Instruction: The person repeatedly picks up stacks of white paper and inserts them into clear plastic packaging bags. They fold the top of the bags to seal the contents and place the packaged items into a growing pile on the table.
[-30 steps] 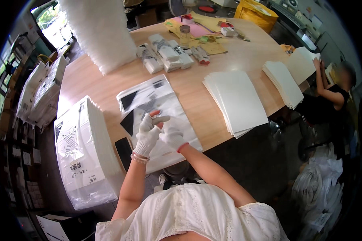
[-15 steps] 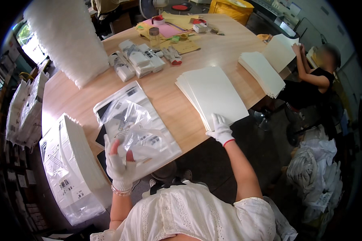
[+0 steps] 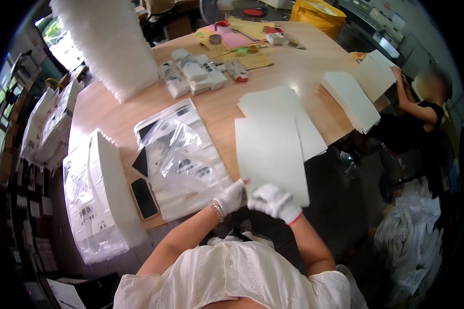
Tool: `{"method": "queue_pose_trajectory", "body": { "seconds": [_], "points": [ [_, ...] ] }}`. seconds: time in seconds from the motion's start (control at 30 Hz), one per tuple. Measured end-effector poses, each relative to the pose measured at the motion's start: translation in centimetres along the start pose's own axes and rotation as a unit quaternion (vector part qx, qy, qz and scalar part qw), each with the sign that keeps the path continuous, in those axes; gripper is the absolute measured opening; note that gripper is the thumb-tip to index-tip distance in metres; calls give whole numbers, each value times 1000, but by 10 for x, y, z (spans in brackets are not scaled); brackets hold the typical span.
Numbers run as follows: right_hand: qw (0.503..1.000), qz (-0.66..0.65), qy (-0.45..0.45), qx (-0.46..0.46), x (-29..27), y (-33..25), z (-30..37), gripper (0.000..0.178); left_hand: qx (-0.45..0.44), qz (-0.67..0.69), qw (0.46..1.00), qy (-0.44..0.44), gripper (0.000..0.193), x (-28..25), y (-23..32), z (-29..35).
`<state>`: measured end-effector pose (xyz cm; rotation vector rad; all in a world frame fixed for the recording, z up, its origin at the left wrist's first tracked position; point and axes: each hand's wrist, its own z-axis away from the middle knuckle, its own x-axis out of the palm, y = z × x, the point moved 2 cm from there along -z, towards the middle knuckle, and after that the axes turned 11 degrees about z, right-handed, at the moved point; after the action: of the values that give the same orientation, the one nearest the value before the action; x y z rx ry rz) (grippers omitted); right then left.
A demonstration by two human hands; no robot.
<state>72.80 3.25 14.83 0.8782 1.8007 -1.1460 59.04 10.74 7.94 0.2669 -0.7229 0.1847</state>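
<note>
A large white sheet of paper lies askew over a stack of white sheets, its lower end reaching past the table's near edge. My right hand, in a white glove with a red cuff, curls its fingers around the sheet's lower edge. At the lower left corner is my left hand, gloved with a bare fingertip showing, its fingers drawn together on the paper. Just left of it, clear plastic bags with dark print lie on a flat white pile.
A black phone rests by the pile. Far left stands a tall bagged stack. Wrapped white packs and a fluffy white column stand farther back. To the right, a person handles sheets beside another stack.
The top white sheet has slid toward me and left off its stack. My left hand has moved right from the plastic bags to the sheet; my right hand has come nearer and curled. The view has shifted.
</note>
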Motion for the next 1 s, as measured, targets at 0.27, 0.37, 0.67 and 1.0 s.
{"method": "queue_pose_trajectory", "body": {
  "seconds": [0.27, 0.37, 0.67, 1.0],
  "points": [
    [635, -619, 139, 440, 72, 42, 69, 51, 334, -692, 639, 31, 73, -20, -16, 68],
    [796, -443, 204, 359, 93, -17, 31, 41, 373, -799, 470, 40, 82, 0, -51, 81],
    [991, -24, 99, 91, 4, -36, 40, 30, 608, -569, 445, 330, 53, -7, 119, 195],
    [964, 32, -57, 257, 90, -17, -86, 41, 683, -594, 424, 38, 34, -27, 67, 107]
  ]
}}
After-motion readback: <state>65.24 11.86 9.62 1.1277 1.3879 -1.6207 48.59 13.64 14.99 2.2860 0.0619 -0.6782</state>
